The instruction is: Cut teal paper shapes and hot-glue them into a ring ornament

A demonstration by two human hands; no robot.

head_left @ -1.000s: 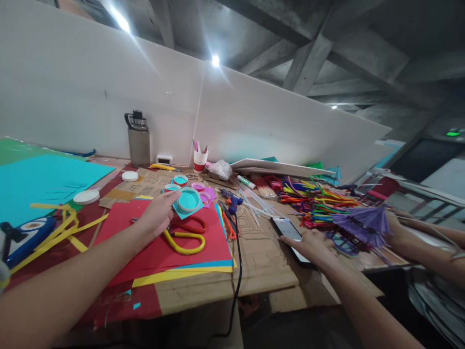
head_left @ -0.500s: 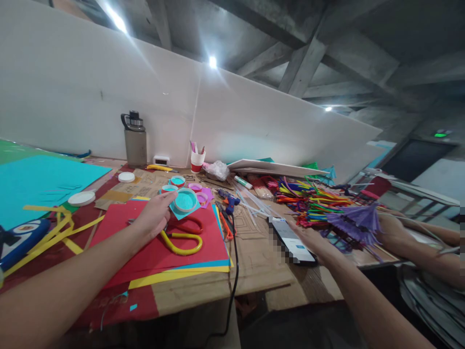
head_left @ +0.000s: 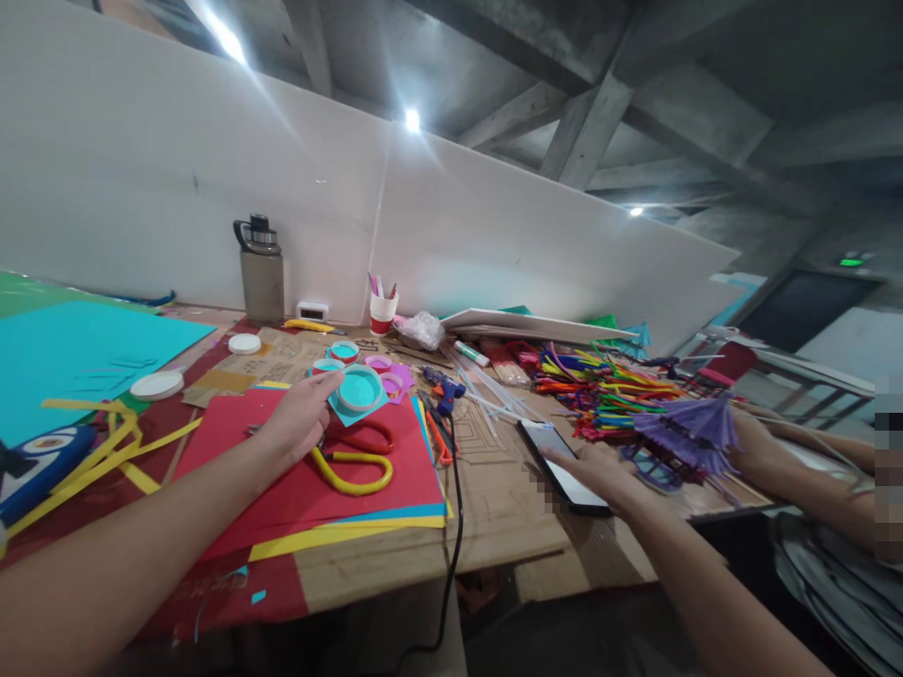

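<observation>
My left hand (head_left: 305,418) pinches the rim of a round white ring with a turquoise base (head_left: 359,388), above the red paper (head_left: 282,498). Yellow and red scissors (head_left: 359,487) lie under and beside that hand. My right hand (head_left: 593,470) is at a dark phone (head_left: 564,475), its thumb stretched over the lit screen; the other fingers are hidden. Whether this hand holds the phone or only touches it cannot be made out. Small round cups with turquoise (head_left: 344,352) and pink (head_left: 379,364) parts stand just behind the ring.
A blue glue gun (head_left: 446,393) with a black cord lies mid-table. Colourful pipe cleaners (head_left: 607,385) are heaped at the right. Another person's hand (head_left: 766,451) is at a purple paper model (head_left: 691,432). A bottle (head_left: 262,277) stands by the white board.
My right thumb has moved left over the phone screen and covers more of it. My left hand and the ring look unchanged.
</observation>
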